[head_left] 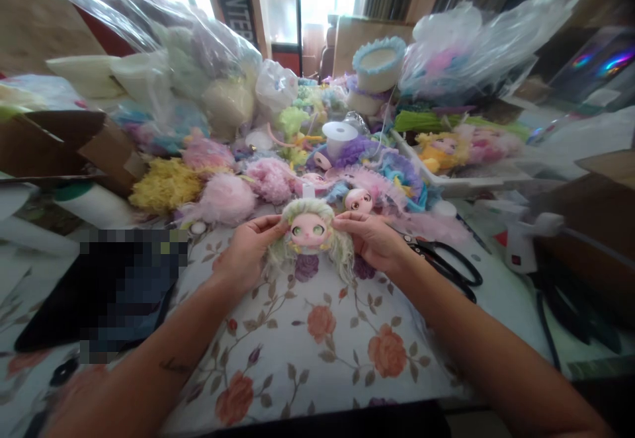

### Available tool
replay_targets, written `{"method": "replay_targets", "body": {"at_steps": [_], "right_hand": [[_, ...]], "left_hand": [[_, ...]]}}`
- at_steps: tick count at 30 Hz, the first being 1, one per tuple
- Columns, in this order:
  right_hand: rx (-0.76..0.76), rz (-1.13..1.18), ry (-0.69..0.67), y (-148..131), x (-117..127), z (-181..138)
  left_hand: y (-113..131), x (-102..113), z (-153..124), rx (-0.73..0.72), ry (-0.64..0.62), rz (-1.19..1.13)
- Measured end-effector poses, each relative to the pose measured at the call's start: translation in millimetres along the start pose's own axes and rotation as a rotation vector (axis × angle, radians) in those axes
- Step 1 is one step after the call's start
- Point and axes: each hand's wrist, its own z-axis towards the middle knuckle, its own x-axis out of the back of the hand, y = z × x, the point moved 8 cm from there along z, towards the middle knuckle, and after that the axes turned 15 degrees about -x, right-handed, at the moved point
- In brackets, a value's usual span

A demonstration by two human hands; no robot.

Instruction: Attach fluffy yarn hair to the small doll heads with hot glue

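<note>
A doll head (308, 231) with pale green hair, green eyes and a pink face is held upright over the flowered tablecloth (297, 358). My left hand (253, 246) pinches its hair at the left side, thumb and fingers together. At the opposite side my right hand (371, 236) grips the hair near the top of the head. Long curly strands hang down on both sides below my fingers. Just behind my right hand lies another doll head (359, 201) with brown eyes. Black-handled scissors (449, 262) rest beside my right forearm.
Yarn and plush pieces crowd the back, with a yellow fluffy bundle (166, 184) and a white spool (339, 132). A white tray (446, 183) holds dolls at right. A white glue gun (520, 246) stands far right; a dark tablet-like slab (54, 306) lies left.
</note>
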Motion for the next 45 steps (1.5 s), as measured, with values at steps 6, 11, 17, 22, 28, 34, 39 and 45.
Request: {"method": "replay_targets", "body": {"at_steps": [6, 11, 17, 22, 28, 34, 39, 45], "right_hand": [[0.066, 0.07, -0.007, 1.1, -2.9, -9.4], [0.088, 0.148, -0.008, 2.0, -1.8, -10.9], [0.099, 0.129, 0.038, 0.5, 7.7, -6.2], [0.097, 0.083, 0.04, -3.1, 8.6, -7.5], [0.136, -0.036, 0.092, -3.2, 10.8, -4.9], [0.249, -0.335, 0.202, -2.4, 3.8, -6.2], [0.394, -0.291, 0.205, -12.9, -2.5, -21.9], [0.521, -0.26, 0.095, -18.6, -6.0, -48.9]], "left_hand": [[0.0, -1.1, -3.3, 0.063, 0.028, -0.115], [6.9, -2.9, -9.8, 0.027, 0.064, -0.121], [11.6, -7.9, -14.0, -0.023, -0.065, -0.138], [16.1, -7.6, -18.4, -0.049, -0.144, -0.135], [13.8, -6.6, -20.4, -0.03, -0.149, -0.042], [6.2, 11.0, -13.4, -0.019, -0.082, 0.183], [22.6, 11.5, -14.8, -0.071, -0.027, 0.198], [29.5, -3.5, -24.0, -0.04, -0.169, 0.035]]}}
